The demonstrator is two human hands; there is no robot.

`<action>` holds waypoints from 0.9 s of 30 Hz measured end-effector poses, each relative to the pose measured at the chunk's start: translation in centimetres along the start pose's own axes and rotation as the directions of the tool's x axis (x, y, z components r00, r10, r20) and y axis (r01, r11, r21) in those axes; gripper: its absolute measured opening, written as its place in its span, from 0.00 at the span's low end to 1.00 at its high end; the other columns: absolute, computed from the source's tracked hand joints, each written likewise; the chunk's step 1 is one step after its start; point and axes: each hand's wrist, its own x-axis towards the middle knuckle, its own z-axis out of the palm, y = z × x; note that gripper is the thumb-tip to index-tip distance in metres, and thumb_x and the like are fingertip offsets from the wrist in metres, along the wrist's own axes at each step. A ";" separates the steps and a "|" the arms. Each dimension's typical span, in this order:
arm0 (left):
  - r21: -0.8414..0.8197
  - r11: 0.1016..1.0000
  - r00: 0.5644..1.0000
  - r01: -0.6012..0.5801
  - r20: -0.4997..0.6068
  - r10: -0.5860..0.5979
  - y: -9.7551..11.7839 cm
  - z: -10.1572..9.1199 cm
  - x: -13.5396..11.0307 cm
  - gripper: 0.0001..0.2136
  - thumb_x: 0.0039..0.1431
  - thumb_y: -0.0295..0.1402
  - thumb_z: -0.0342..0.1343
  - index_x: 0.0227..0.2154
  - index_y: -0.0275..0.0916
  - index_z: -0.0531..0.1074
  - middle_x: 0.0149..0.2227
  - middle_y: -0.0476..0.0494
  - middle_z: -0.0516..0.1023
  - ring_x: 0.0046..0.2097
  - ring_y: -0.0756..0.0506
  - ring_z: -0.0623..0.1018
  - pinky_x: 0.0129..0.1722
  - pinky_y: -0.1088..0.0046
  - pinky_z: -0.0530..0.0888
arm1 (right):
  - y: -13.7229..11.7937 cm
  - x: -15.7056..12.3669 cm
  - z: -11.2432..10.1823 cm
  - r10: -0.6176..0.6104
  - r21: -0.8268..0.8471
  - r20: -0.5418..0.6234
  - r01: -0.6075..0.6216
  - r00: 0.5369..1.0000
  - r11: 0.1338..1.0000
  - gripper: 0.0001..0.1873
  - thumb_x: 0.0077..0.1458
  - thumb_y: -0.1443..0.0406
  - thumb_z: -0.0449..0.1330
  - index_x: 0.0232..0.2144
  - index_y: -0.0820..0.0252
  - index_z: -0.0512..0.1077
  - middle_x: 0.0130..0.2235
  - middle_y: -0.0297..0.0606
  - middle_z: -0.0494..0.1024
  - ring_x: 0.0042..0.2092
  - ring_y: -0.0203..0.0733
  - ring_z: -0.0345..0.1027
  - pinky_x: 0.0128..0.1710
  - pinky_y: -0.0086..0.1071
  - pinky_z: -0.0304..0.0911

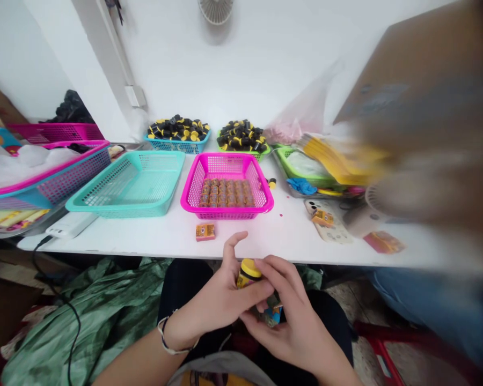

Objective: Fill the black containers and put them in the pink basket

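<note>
Fingers (276,271) of our right hand (295,321) close on a yellow-capped bottle (248,273) against our left hand (217,303), its lower half hidden, while a small packet (272,313) below sits half-covered, hard to make out.

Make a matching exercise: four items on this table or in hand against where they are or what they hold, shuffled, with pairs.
1. pink basket
2. blue basket
3. yellow-capped jar
4. small orange box

A. on the table, in front of the pink basket
B. between the left hand and right hand
C. holds rows of small jars
D. holds black and yellow caps

Pairs: 1-C, 2-D, 3-B, 4-A
</note>
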 end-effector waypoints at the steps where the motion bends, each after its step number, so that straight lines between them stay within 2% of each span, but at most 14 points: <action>1: -0.015 1.000 1.000 0.013 0.009 -0.013 -0.1 0.0 0.0 0.53 0.59 0.40 0.68 0.71 0.48 0.29 0.29 0.56 0.75 0.28 0.51 0.75 0.31 0.75 0.71 | -0.1 0.0 0.1 0.009 -0.002 0.003 -0.009 1.000 1.000 0.39 0.54 0.70 0.65 0.66 0.52 0.59 0.57 0.49 0.68 0.59 0.50 0.71 0.51 0.34 0.77; 3: -0.040 0.999 0.999 0.004 0.040 -0.003 -0.3 0.0 0.0 0.55 0.59 0.41 0.68 0.71 0.48 0.28 0.28 0.57 0.74 0.27 0.52 0.74 0.30 0.76 0.70 | -0.2 0.0 0.3 0.003 -0.008 0.001 -0.003 1.000 1.000 0.36 0.53 0.73 0.62 0.63 0.52 0.62 0.54 0.47 0.68 0.56 0.48 0.72 0.49 0.32 0.77; 6: -0.081 0.995 0.993 -0.054 0.105 0.063 -0.7 0.1 -0.1 0.55 0.61 0.39 0.67 0.71 0.45 0.24 0.25 0.59 0.73 0.25 0.53 0.71 0.28 0.78 0.68 | -0.3 0.0 0.2 -0.047 -0.040 -0.015 0.046 0.999 0.998 0.35 0.50 0.76 0.59 0.60 0.53 0.63 0.53 0.46 0.68 0.57 0.48 0.69 0.52 0.33 0.76; 16: -0.191 0.972 0.970 -0.139 0.174 0.173 -1.9 -0.5 0.1 0.59 0.59 0.34 0.69 0.71 0.49 0.20 0.27 0.58 0.73 0.24 0.56 0.70 0.26 0.83 0.66 | -0.1 0.4 -0.1 -0.150 -0.039 -0.001 0.150 0.989 0.988 0.33 0.49 0.75 0.61 0.57 0.54 0.66 0.54 0.44 0.73 0.61 0.50 0.64 0.61 0.42 0.70; 19: -0.168 0.974 0.964 -0.153 0.189 0.185 -1.9 -0.6 0.1 0.57 0.60 0.35 0.68 0.72 0.49 0.22 0.27 0.57 0.74 0.24 0.55 0.70 0.27 0.83 0.67 | -0.1 0.5 -0.3 -0.182 -0.048 0.003 0.182 0.983 0.982 0.33 0.50 0.75 0.61 0.58 0.55 0.66 0.54 0.44 0.74 0.61 0.50 0.64 0.61 0.42 0.70; 24: -0.123 0.971 0.953 -0.205 0.199 0.226 -1.3 -0.6 0.0 0.54 0.60 0.32 0.67 0.72 0.54 0.28 0.38 0.51 0.76 0.28 0.56 0.73 0.30 0.83 0.69 | -0.3 0.8 -0.6 -0.212 -0.041 -0.014 0.211 0.977 0.977 0.30 0.51 0.77 0.60 0.57 0.57 0.68 0.52 0.44 0.75 0.62 0.49 0.63 0.62 0.41 0.70; 27: -0.120 0.968 0.951 -0.220 0.195 0.240 -1.4 -0.7 0.1 0.53 0.61 0.30 0.67 0.72 0.56 0.29 0.38 0.52 0.76 0.27 0.58 0.72 0.29 0.85 0.67 | -0.2 1.0 -0.5 -0.229 -0.030 -0.027 0.228 0.973 0.973 0.27 0.52 0.78 0.59 0.55 0.60 0.70 0.52 0.45 0.76 0.62 0.47 0.64 0.62 0.38 0.70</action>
